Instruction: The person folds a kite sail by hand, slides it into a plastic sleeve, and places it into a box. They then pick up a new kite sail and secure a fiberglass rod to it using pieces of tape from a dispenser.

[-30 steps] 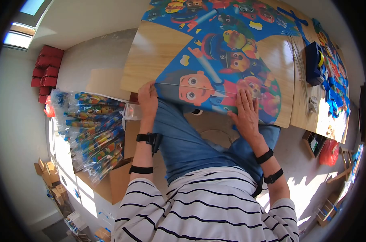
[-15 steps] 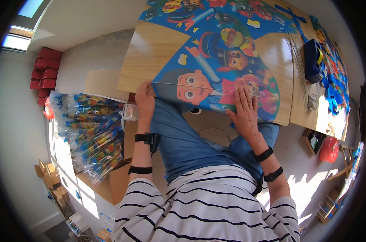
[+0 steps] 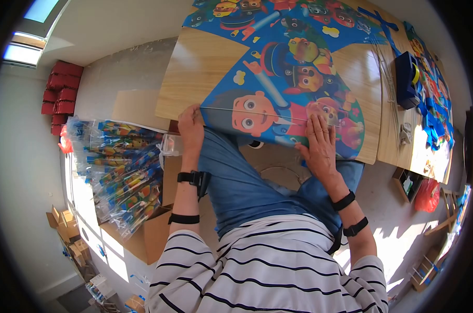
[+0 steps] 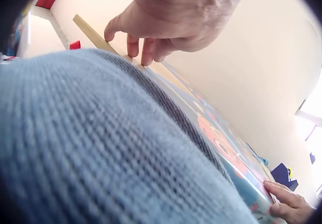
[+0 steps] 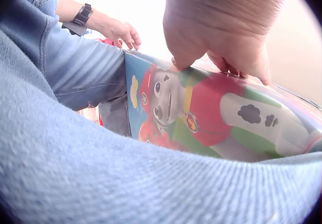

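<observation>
Left hand [image 3: 191, 131]: centre left, fingers bent at printed sheet [image 3: 278, 88]; grip unclear.
Right hand [image 3: 321, 148]: centre right, fingers straight on sheet.

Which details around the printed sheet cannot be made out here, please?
Head view: the part of the printed sheet that the right hand covers.
Right wrist view: the bottom of its hanging flap, behind the jeans.
Left wrist view: the right wrist, cut off by the picture's edge.
Head view: bagged items' details, too small.
</observation>
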Demonstrator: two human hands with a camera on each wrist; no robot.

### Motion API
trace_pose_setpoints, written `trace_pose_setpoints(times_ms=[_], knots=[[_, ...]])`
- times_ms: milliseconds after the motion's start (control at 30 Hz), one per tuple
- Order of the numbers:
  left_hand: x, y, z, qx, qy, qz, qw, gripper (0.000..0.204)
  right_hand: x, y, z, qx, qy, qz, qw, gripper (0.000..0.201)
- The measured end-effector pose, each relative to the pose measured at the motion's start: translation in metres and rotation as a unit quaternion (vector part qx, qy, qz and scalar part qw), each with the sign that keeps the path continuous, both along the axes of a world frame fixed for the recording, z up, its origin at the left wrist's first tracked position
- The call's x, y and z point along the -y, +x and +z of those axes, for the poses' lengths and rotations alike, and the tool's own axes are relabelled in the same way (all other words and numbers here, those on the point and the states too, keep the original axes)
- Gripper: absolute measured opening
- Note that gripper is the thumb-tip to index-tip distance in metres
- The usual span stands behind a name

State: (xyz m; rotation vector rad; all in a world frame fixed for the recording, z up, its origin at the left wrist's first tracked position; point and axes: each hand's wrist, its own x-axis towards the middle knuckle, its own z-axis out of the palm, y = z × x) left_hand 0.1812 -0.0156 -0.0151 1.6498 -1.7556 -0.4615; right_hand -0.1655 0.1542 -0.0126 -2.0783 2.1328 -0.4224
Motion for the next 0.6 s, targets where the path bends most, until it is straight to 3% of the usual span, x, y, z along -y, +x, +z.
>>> trace_pose_setpoints(times_ms=[600], knots=[[-0.0015, 0.0003, 0.0002, 0.004, -0.002, -0.006, 1.0, 0.033, 0.0, 0.0007, 0.0009, -0.001, -0.005, 0.001, 1.0, 0.089]])
